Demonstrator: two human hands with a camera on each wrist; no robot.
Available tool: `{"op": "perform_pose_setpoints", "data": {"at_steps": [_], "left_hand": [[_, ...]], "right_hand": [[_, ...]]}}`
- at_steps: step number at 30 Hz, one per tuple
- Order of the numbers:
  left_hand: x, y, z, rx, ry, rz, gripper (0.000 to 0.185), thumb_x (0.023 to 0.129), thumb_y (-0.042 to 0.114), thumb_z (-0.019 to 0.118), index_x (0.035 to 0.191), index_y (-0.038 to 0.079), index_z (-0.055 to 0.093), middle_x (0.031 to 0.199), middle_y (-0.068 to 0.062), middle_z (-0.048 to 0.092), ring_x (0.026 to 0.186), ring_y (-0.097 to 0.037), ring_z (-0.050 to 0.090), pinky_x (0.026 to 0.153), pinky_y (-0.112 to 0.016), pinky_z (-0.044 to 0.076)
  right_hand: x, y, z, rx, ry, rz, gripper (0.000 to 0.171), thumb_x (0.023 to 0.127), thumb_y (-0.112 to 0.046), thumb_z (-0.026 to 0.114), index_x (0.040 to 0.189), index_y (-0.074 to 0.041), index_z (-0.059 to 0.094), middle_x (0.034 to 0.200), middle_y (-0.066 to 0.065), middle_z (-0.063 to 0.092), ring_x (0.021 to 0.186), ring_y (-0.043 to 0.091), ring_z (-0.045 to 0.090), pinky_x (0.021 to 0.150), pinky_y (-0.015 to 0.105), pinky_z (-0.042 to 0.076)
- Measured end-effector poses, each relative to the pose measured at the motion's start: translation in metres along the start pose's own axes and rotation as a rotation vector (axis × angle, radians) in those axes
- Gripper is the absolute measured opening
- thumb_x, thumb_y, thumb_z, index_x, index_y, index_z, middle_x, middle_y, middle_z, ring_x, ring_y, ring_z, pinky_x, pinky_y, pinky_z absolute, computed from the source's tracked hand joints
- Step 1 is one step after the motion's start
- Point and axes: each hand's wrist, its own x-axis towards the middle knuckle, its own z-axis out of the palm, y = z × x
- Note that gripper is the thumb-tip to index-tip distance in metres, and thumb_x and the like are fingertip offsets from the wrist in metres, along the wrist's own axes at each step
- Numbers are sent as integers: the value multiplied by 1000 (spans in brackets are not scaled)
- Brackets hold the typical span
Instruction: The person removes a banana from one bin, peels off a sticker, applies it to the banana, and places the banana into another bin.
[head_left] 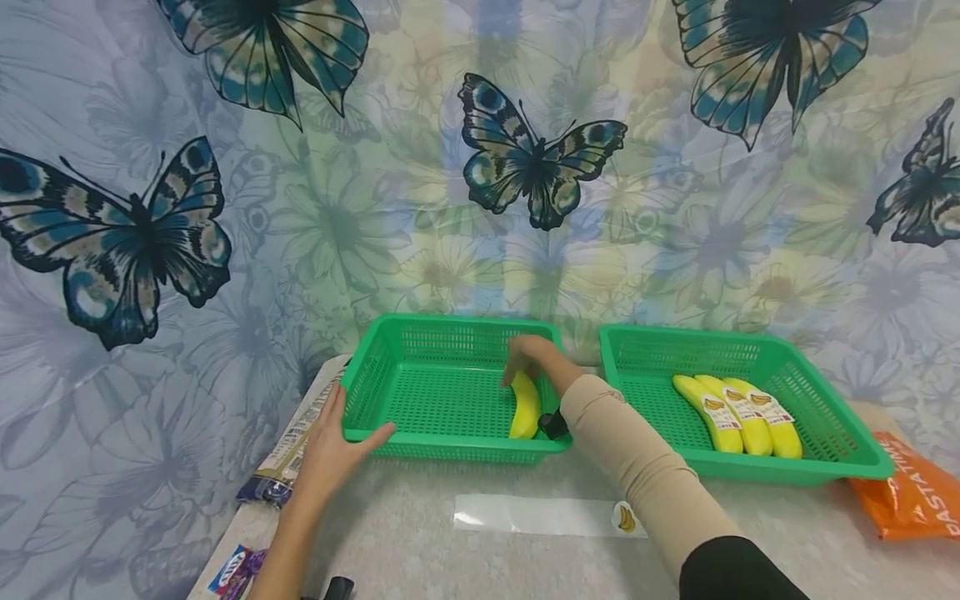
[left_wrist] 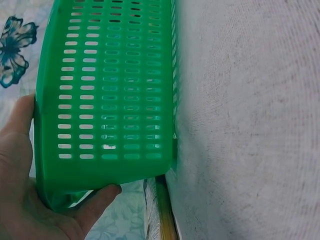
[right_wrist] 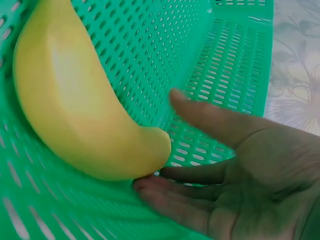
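A peeled-of-label yellow banana (head_left: 525,406) (right_wrist: 85,120) lies inside the left green basket (head_left: 420,450) (left_wrist: 110,100), near its right wall. My right hand (head_left: 531,357) (right_wrist: 220,165) reaches into that basket; its fingers are loosely straight, the fingertips touch the banana's far end, and the thumb stands apart. My left hand (head_left: 337,437) (left_wrist: 30,195) cups the basket's front left corner, thumb along the front wall, fingers along the side. Three labelled bananas (head_left: 738,414) lie side by side in the right green basket (head_left: 810,471).
A clear wrapper with a banana sticker (head_left: 547,515) lies on the grey table in front of the baskets. An orange pasta bag (head_left: 911,493) sits at the right edge, printed packets (head_left: 281,458) at the left edge. A butterfly curtain hangs behind.
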Motion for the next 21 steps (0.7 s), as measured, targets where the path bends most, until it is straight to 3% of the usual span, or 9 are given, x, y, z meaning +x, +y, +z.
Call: {"op": "perform_pose_setpoints", "data": {"at_steps": [3, 6, 9, 11, 16, 21], "left_hand": [[0, -1, -1, -2, 0, 0, 112, 84, 62, 64, 157, 8, -1, 165, -14, -3, 148, -48, 10, 112, -70, 21], [-1, -1, 0, -4, 5, 4, 112, 84, 61, 65, 157, 9, -1, 165, -14, -2, 148, -48, 11, 112, -70, 22], [-1, -1, 0, -7, 1, 2, 112, 83, 62, 65, 157, 8, 0, 165, -13, -2, 148, -47, 11, 113, -69, 22], [-2, -1, 0, -6, -7, -7, 112, 83, 63, 64, 157, 9, -1, 165, -12, -4, 148, -47, 10, 113, -69, 22], [-2, 0, -1, -9, -10, -16, 112, 84, 64, 63, 157, 11, -4, 165, -13, -5, 148, -46, 10, 113, -69, 22], [-1, -1, -2, -20, -3, -3, 112, 84, 64, 63, 157, 10, -2, 165, -12, -4, 148, -46, 11, 113, -69, 23]], "right_hand": [[0, 2, 5, 48, -19, 28, 79, 85, -20, 77, 146, 6, 34, 146, 21, 45, 116, 30, 62, 88, 31, 57], [1, 5, 11, 222, -80, 69, 80, 86, -8, 74, 148, 7, 27, 143, 22, 47, 121, 32, 58, 91, 34, 56], [4, 6, 14, 248, -121, 97, 74, 86, -5, 73, 145, 8, 31, 131, 23, 56, 116, 34, 63, 90, 36, 57], [6, 6, 15, 209, -119, 91, 73, 85, -7, 74, 144, 8, 33, 127, 24, 59, 113, 35, 64, 87, 37, 58], [15, 3, 13, 42, -16, 45, 61, 82, -17, 79, 129, 9, 51, 113, 22, 65, 97, 32, 70, 74, 33, 60], [18, -2, 11, 13, 44, 30, 55, 79, -19, 82, 121, 6, 56, 99, 17, 67, 79, 25, 71, 66, 31, 60]]}}
